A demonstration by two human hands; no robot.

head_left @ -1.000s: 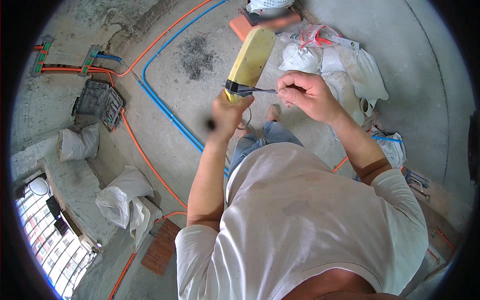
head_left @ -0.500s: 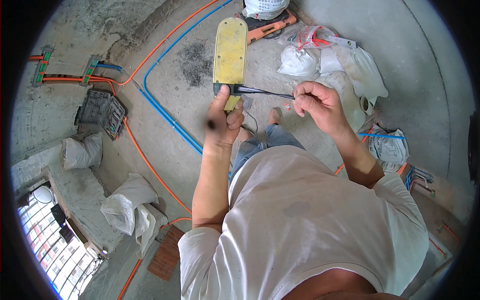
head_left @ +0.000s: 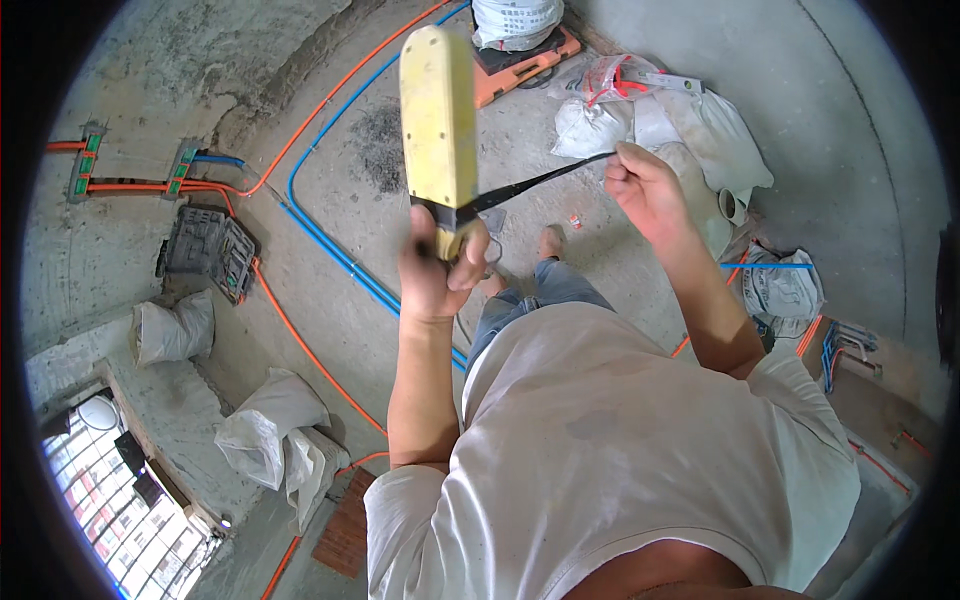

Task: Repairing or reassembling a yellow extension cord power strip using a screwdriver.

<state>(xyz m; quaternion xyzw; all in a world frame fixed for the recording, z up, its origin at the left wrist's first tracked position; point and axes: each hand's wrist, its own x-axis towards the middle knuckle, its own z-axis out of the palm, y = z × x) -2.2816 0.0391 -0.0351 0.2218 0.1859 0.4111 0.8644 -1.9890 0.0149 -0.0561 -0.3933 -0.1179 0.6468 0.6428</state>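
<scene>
My left hand point(head_left: 436, 262) is closed round the narrow lower end of a long yellow tool point(head_left: 432, 120). The tool has a rounded top and several small dark dots like screws along its edges; I cannot tell its exact kind. A black band wraps the tool just above my fingers. From it a black strip point(head_left: 540, 181), like tape or a strap, runs up to the right, stretched fairly straight. My right hand point(head_left: 648, 192) pinches the strip's far end between thumb and fingers. Part of the tool's lower end is hidden by my left hand.
Blue pipes point(head_left: 335, 250) and orange pipes point(head_left: 290, 330) run along the concrete floor at left. An open tool case point(head_left: 208, 250) lies by the wall. White sacks point(head_left: 715, 140) and a level point(head_left: 672, 82) lie at right, beyond an orange case point(head_left: 525, 75). More sacks point(head_left: 270, 425) stand lower left.
The yellow tool has moved slightly left and turned, so its side edge now shows. My right hand has risen and moved right, and more of the black strip shows between my hands.
</scene>
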